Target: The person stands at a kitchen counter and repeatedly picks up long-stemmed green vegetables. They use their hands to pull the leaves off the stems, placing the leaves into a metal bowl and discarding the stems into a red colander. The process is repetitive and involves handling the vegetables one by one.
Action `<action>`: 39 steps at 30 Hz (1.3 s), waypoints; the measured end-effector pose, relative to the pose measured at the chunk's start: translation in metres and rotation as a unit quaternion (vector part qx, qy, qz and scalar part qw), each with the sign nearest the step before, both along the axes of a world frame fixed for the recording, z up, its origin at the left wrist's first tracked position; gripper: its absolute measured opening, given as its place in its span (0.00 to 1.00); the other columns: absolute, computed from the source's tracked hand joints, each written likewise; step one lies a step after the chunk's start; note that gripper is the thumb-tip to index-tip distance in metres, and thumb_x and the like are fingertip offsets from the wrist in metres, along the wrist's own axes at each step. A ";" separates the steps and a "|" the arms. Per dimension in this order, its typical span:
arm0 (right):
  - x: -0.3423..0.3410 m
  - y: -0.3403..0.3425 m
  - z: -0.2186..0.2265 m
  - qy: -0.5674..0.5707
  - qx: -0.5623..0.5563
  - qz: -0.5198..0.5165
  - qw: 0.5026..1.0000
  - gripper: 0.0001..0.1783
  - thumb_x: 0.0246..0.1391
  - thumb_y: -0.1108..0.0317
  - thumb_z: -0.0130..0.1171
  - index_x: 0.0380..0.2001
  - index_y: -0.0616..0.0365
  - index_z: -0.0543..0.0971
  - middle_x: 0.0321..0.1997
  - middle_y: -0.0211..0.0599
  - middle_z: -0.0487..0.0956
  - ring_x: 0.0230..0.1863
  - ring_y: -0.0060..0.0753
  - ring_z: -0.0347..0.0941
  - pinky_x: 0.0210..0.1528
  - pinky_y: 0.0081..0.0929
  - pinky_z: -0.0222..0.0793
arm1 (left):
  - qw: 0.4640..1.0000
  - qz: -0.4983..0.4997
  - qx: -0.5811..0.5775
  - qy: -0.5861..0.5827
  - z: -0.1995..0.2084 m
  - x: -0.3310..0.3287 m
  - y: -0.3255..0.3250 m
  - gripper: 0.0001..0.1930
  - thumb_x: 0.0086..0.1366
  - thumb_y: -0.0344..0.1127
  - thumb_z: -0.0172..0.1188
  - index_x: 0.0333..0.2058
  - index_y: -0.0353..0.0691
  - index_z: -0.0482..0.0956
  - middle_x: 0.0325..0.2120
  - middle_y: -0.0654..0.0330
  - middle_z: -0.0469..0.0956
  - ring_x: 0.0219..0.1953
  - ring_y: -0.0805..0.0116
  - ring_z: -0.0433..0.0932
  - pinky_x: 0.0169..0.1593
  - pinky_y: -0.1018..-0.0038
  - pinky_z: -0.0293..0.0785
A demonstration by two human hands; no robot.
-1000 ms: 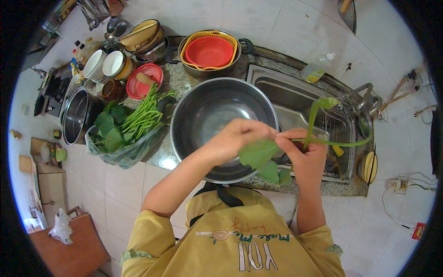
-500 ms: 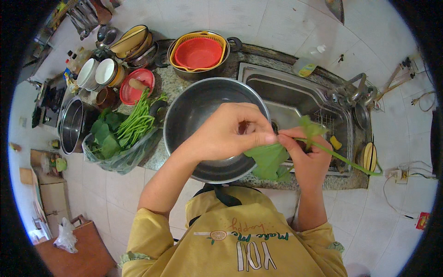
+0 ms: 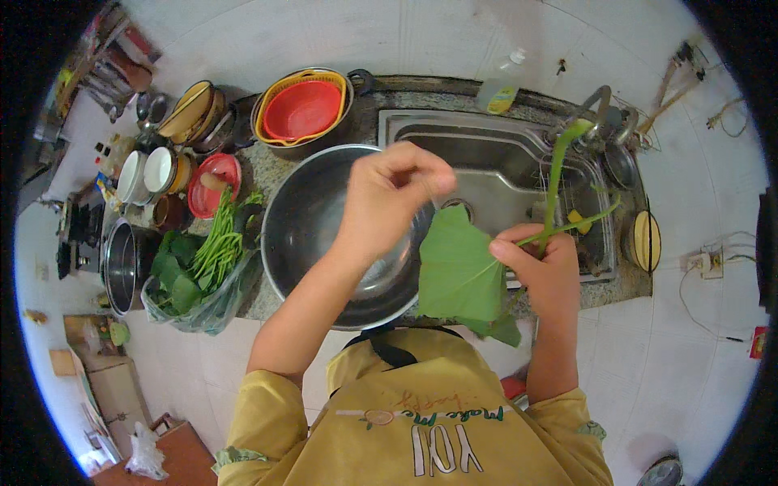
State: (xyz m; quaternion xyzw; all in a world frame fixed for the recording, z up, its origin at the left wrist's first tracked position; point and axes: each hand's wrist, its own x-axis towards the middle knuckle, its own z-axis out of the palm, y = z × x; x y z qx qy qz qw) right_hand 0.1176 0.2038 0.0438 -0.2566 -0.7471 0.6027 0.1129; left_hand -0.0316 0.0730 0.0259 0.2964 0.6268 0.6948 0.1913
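My right hand (image 3: pixel 545 263) pinches a leafy green shoot (image 3: pixel 460 271) between thumb and fingers. Its broad leaf hangs down to the left, beside the rim of a large steel basin (image 3: pixel 284 279). The thin green stems stick out to the right, over the sink. Above the basin, apart from the leaf, my left hand (image 3: pixel 399 190) is closed with thumb and fingertips together. Anything in that pinch is too small or blurred to make out.
A plastic bag (image 3: pixel 223 312) of leaves and cut green stems rests left of the basin. Behind stands a pot (image 3: pixel 352 121) holding red and yellow baskets (image 3: pixel 304 109). The steel sink (image 3: pixel 494 190) lies to the right, with a soap bottle (image 3: pixel 502 85) behind it.
My left hand has come away from the leaf, up and to the left. The shoot has turned in my right hand, so the leaf spreads flat and a stem points up. The view has shifted right.
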 end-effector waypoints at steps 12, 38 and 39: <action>0.028 0.046 -0.010 0.044 -0.104 -0.132 0.985 0.09 0.37 0.66 0.63 0.21 0.60 0.78 0.12 0.19 0.67 0.11 0.10 0.53 0.13 0.13 0.43 | 0.898 -0.012 -0.223 0.378 -0.049 -0.028 0.090 0.20 0.49 0.28 0.59 0.44 0.41 0.71 0.41 0.52 0.70 0.36 0.61 0.72 0.42 0.76 0.68; 0.011 0.048 -0.017 0.142 -0.204 -0.171 0.953 0.08 0.38 0.71 0.64 0.23 0.60 0.76 0.12 0.18 0.64 0.09 0.09 0.49 0.11 0.13 0.38 | 0.994 -0.068 -0.013 -0.089 -0.010 0.030 0.040 0.02 0.54 0.25 0.56 0.28 0.35 0.73 0.23 0.69 0.71 0.26 0.84 0.66 0.30 0.84 0.63; 0.011 0.048 -0.017 0.146 -0.208 -0.173 0.952 0.08 0.38 0.71 0.64 0.23 0.60 0.76 0.12 0.18 0.64 0.09 0.09 0.49 0.11 0.13 0.38 | 0.992 -0.055 0.009 -0.112 -0.012 0.033 0.043 0.02 0.54 0.25 0.56 0.28 0.35 0.72 0.23 0.69 0.71 0.27 0.83 0.66 0.31 0.84 0.63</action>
